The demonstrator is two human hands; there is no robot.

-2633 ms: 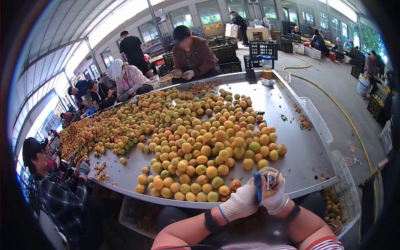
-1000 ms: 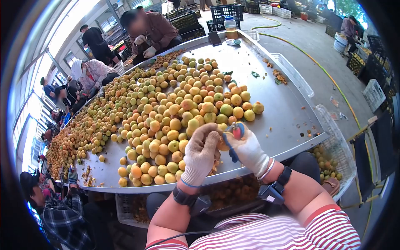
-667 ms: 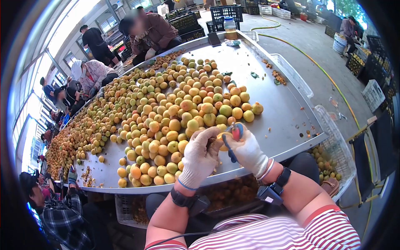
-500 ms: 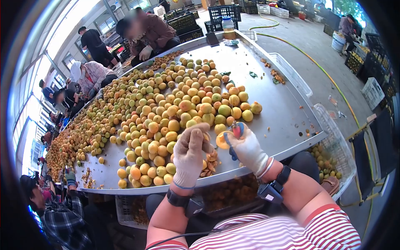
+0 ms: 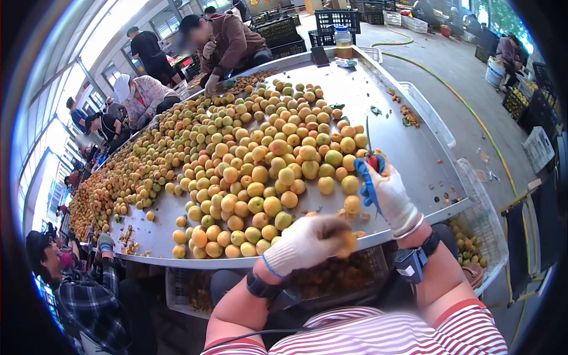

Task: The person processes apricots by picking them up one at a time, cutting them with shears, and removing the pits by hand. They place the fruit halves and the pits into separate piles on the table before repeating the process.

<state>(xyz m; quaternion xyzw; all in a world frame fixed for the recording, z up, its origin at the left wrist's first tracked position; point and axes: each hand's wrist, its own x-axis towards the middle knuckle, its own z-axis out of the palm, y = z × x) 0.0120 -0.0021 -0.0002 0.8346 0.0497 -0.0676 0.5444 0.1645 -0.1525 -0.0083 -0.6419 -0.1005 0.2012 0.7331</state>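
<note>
My left hand [image 5: 307, 242], in a white glove, is at the table's near edge, blurred by motion. Its fingers are curled around a smeared orange piece of apricot [image 5: 348, 244]. To the right, my right hand [image 5: 387, 192], in a white glove with blue on the fingers, is closed around the red handle of a knife [image 5: 371, 161]. The thin blade points up, away from me. A large pile of whole yellow-orange and greenish apricots [image 5: 260, 171] lies just beyond both hands. Several small apricot scraps sit on the metal near my left fingertips.
The metal table [image 5: 414, 160] has a raised rim. Under its near edge stands a crate of fruit pieces [image 5: 337, 275]; a white crate [image 5: 488, 236] with apricots is at the right. Several people work along the left side. A yellow hose [image 5: 455, 97] crosses the floor.
My left hand has moved down and right to the table edge with an orange piece. My right hand has shifted right with the knife, its blade upright; the cut apricot beside it is gone from there.
</note>
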